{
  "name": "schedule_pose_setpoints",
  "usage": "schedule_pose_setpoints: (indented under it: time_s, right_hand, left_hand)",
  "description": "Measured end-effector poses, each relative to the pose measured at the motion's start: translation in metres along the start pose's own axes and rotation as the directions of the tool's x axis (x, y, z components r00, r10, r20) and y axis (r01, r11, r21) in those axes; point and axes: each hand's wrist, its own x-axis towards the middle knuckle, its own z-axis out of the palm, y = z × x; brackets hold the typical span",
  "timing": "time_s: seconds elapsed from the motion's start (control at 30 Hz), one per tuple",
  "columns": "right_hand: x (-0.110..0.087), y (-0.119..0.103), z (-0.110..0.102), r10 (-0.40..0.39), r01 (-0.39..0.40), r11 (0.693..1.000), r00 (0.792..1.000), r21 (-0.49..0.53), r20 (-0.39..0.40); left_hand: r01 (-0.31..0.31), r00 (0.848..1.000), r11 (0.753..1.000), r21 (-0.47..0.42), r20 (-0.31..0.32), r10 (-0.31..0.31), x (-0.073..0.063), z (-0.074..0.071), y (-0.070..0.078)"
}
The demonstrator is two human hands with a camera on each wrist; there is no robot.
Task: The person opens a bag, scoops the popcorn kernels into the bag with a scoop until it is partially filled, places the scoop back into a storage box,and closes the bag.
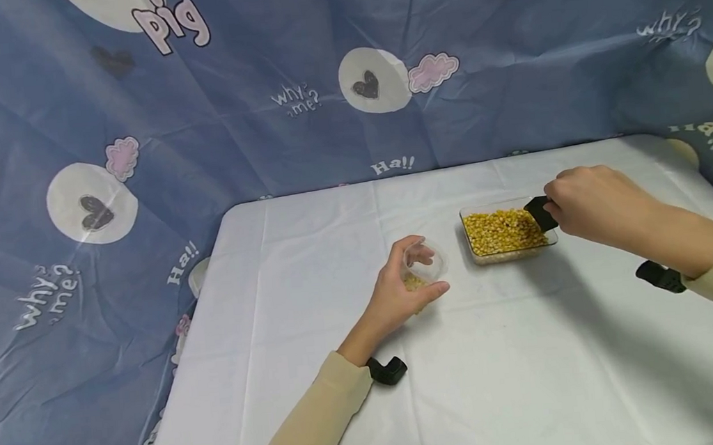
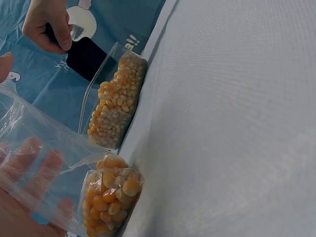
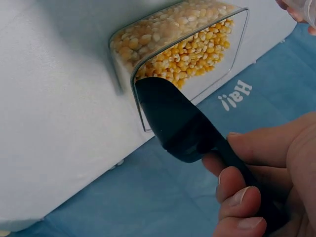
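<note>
Scoop (image 1: 541, 213) (likely light and stiff, best held by its handle) slanted at the rim of the corn box (image 1: 509, 256), gripped by the right hand (image 1: 600, 205); left hand (image 1: 393, 293) curled round a clear bag (image 2: 109, 195).

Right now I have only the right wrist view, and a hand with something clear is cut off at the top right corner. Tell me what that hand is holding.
Observer: The left hand holds a clear plastic bag.
Operator: Tell me whether anything is inside it.
Observer: Yes, the left wrist view shows yellow-orange kernels gathered at its bottom.
Operator: Now tell me how the hand sits on it.
Observer: In the head view, the thumb is on the side nearer the person and the fingers are round the far side.
</note>
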Motion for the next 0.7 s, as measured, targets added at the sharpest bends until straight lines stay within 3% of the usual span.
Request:
schedule_pose_setpoints:
  time_s: [0.27,0.53,0.7]
  right_hand:
    - [0.006,-0.004,0.003,0.01,-0.01,1.0,0.999,0.005,0.033]
    - [0.009,0.009,0.012,0.078,-0.093,0.989,0.988,0.115,0.13]
    - [0.009,0.02,0.015,0.092,-0.114,0.978,0.986,0.172,0.136]
  left_hand:
    - [-0.014,1.0,1.0,-0.012,0.001,0.014,0.001,-0.001,0.0]
    - [-0.02,1.0,1.0,-0.009,0.001,0.02,0.001,-0.001,-0.001]
    - [-0.025,1.0,1.0,-0.016,0.005,0.025,0.001,-0.002,-0.002]
